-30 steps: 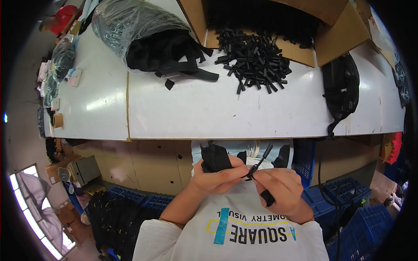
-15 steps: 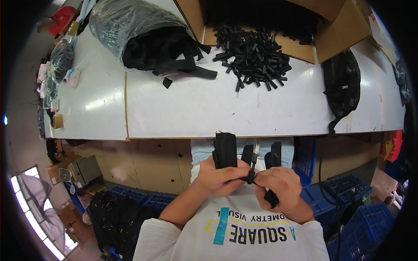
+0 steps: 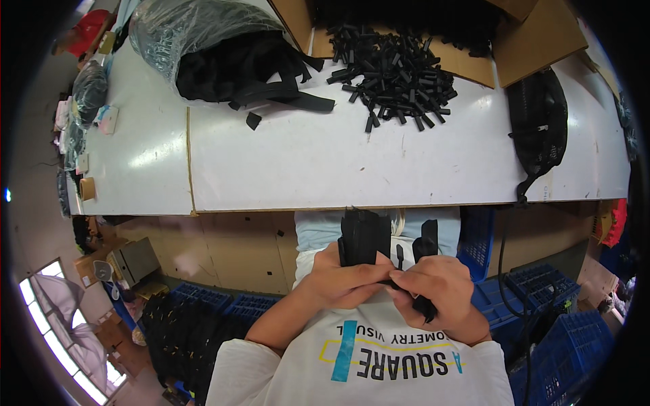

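Observation:
In front of my shirt, just below the table's near edge, my two hands meet at the fingertips. My left hand is closed round a stack of wide black fabric strips, whose cut ends stand up toward the table. My right hand is closed on a black strip; its upper end rises above the fingers and a dark end shows below them. Between the hands a thin black piece with a thicker tip sticks up, perhaps a cord pull. The fingers hide where these parts meet.
On the white table lies a heap of small black cord-like pieces before an open cardboard box. A clear plastic bag spills black strips at left. A black mesh pouch lies right. Blue crates stand below.
The strips in my left hand have turned and now show a broader face, closer to the right hand. The thin piece between the hands is more covered by fingers. The view has shifted slightly.

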The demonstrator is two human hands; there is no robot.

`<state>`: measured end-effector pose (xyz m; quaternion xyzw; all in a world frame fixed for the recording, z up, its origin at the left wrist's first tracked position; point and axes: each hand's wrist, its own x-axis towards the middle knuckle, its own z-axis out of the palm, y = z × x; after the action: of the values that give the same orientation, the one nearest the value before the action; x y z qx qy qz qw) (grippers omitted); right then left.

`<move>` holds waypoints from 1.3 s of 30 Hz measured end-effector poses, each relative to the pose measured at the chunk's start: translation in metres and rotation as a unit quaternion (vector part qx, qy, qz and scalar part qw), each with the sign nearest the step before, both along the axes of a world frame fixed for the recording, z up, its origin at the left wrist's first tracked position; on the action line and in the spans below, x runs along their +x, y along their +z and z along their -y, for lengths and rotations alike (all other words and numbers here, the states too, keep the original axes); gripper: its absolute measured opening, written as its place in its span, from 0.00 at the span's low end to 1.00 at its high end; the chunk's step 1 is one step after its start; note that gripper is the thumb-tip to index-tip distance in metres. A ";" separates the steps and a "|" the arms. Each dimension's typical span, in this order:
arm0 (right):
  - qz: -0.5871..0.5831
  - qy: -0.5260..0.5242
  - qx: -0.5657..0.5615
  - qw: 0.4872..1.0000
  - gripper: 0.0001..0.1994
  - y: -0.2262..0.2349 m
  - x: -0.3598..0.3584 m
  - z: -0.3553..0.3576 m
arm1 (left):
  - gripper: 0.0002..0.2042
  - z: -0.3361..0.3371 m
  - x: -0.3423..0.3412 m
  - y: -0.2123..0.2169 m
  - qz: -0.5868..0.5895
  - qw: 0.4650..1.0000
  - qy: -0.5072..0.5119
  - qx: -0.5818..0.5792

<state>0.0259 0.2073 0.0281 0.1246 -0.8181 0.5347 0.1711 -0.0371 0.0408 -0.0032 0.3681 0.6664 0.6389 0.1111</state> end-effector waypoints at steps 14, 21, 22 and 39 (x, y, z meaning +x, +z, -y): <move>0.014 -0.017 -0.033 0.999 0.14 0.000 -0.003 0.002 | 0.15 -0.001 0.003 -0.003 -0.007 1.000 0.004 -0.007; 0.014 -0.023 -0.015 1.000 0.13 0.004 -0.003 0.000 | 0.14 0.001 0.004 -0.003 0.011 1.000 -0.007 -0.005; 0.013 -0.025 -0.011 1.000 0.13 0.004 -0.002 0.001 | 0.13 0.002 0.004 -0.004 0.012 1.000 -0.008 -0.007; -0.015 -0.031 -0.016 0.999 0.10 -0.006 0.001 0.004 | 0.13 -0.005 0.010 0.001 -0.033 0.997 0.063 0.002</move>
<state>0.0269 0.2037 0.0218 0.1044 -0.8101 0.5404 0.2023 -0.0267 0.0462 -0.0018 0.3467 0.6903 0.6332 0.0478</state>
